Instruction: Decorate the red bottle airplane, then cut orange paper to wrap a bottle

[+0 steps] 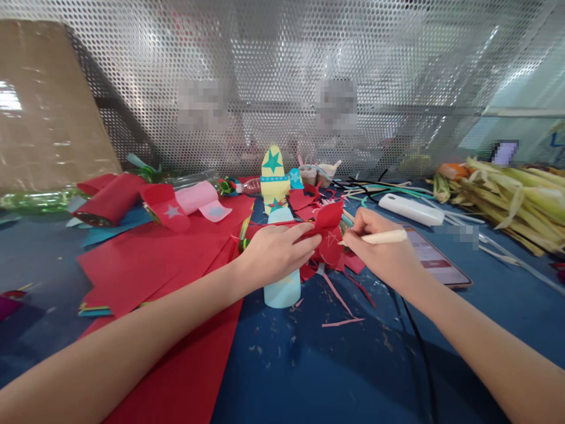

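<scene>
My left hand (282,250) is closed over a bottle wrapped in red paper (300,224), its green cap end (243,242) showing at the left. Pinched in my right hand (379,238) is a cream-coloured pen (386,237). Its tip touches, or nearly touches, a rounded red paper flap (330,250) beside my left fingertips. A pale star outline (331,238) shows on that flap. Under my left hand lies a light blue paper shape (282,291), partly covered. Behind it stands a yellow paper piece with teal stars (273,171).
Red paper sheets (176,253) spread at left, near red and pink paper-wrapped rolls (110,200). Paper scraps (342,300) lie around the work. At right are a phone (435,259), a white power strip (410,209), cables and dried husks (507,200). A perforated metal panel (273,59) stands behind.
</scene>
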Motion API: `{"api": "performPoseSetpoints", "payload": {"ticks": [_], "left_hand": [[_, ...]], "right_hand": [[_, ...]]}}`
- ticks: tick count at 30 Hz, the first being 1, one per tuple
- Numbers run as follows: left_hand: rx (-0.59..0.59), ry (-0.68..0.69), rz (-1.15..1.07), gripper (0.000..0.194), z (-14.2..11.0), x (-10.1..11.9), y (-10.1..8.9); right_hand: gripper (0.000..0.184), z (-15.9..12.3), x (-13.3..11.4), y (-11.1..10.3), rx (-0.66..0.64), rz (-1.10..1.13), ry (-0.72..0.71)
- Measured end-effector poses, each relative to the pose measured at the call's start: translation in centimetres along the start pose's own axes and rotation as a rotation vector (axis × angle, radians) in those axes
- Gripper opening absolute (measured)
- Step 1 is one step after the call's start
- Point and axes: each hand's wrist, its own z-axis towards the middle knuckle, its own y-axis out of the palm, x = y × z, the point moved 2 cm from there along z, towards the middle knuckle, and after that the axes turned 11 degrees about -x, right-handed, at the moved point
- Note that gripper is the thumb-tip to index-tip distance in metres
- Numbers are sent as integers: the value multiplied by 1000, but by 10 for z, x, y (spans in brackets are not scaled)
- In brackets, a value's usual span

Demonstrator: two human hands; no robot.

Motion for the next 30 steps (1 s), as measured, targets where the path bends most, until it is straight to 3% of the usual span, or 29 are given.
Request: {"api": "performPoseSetpoints", "payload": {"ticks": [16,20,25,30], "left_hand": [[-32,4,8,23,0,0,2],[-32,2,6,24,-1,0,2],[-21,-2,7,24,0,0,0],[-30,3,-2,24,1,0,0]], "right_hand": [[24,-1,-1,10,-8,52,-134],[23,1,0,8,-11,151,-95],[22,5,5,0,94,392,-2],[24,7,7,-2,65,380,33]]}}
